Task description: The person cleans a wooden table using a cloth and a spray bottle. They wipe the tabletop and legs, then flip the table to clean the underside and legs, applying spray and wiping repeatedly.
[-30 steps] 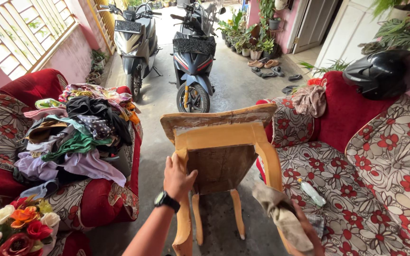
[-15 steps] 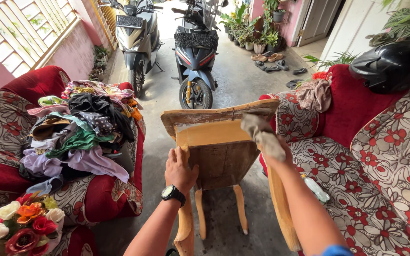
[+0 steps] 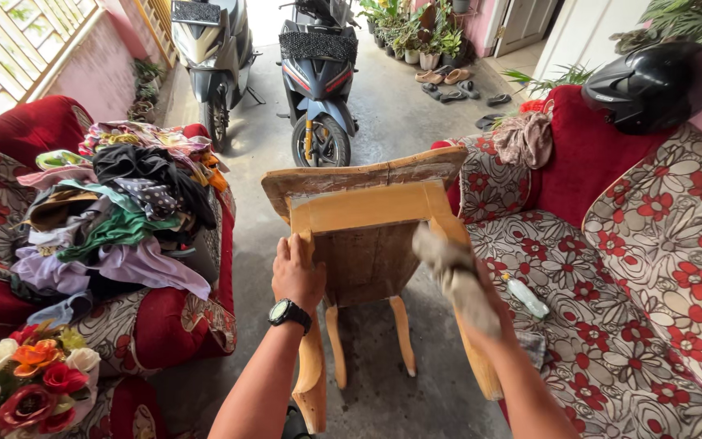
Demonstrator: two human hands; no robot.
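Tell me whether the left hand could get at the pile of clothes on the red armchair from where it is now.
Probably yes. The left hand grips the wooden stool's leg, and the pile of clothes lies just to its left with only open floor between; it would have to let go first.

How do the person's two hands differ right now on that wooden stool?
The left hand is bare and grips a leg of the stool, with a black watch at its wrist; the right hand is mostly hidden under a pale rag that it presses on the stool's other side. The left looks sharp, the right blurred. Both are on the tilted stool.
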